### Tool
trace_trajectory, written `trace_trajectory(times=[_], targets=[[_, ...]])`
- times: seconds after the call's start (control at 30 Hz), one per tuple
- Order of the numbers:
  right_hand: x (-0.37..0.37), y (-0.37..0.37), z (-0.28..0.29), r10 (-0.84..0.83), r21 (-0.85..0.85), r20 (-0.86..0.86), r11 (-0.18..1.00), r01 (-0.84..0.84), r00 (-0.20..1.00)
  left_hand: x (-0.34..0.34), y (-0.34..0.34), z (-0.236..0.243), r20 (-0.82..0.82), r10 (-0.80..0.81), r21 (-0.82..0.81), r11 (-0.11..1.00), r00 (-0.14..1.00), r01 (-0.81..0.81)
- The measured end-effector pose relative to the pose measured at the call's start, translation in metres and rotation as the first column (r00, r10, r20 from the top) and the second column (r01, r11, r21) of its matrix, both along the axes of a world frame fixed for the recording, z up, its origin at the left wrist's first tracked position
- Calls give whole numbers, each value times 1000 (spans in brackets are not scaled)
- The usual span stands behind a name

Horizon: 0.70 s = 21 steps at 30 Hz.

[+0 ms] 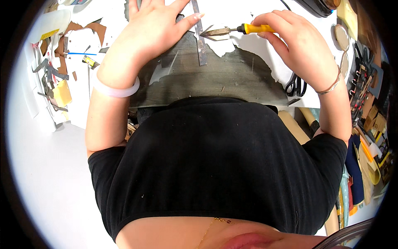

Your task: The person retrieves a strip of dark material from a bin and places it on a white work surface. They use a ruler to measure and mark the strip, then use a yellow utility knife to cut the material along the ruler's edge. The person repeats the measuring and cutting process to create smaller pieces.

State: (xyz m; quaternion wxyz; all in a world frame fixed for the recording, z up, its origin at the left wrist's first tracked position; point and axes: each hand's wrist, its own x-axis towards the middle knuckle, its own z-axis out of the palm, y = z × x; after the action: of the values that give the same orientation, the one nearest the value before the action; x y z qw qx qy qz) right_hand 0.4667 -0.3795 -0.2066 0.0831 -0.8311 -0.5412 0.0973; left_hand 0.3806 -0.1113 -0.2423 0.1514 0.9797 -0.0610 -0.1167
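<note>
My right hand [296,39] pinches the yellow handle of a soldering-iron-like tool [259,28]. It has a black collar, a thin metal shaft and a broad, discoloured tip. That pointed tip reaches left to the edge of a narrow metal ruler [201,52], which lies roughly up and down in the picture. My left hand [153,25] rests flat to the left of the ruler, fingers spread, its thumb stretched over the ruler's edge. Some fingertips run out of the top of the picture. Under the ruler are white torn-edged patches and a dark grey work surface [178,87].
Black-handled scissors [295,86] lie to the right, near the front edge. Brown scraps [97,31], a blue stick [81,53], a yellow block [62,93] and a yellow-and-black item [89,62] are on the left. A black device [317,6] stands at the top right, near racked tools [360,79].
</note>
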Motion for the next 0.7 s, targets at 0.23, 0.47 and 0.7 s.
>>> trace_trajectory(times=[0.23,0.47,0.7], targets=[[-5,-2,0,27,5,10,1000,-27,1000,0,6,-19,97,-5,40,999,995,1],[-10,-1,4,31,-25,4,999,-30,1000,-1,6,-24,100,10,47,999,995,-15],[-14,-1,4,29,-20,-19,999,-29,999,-2,4,-24,109,34,65,997,993,-41]])
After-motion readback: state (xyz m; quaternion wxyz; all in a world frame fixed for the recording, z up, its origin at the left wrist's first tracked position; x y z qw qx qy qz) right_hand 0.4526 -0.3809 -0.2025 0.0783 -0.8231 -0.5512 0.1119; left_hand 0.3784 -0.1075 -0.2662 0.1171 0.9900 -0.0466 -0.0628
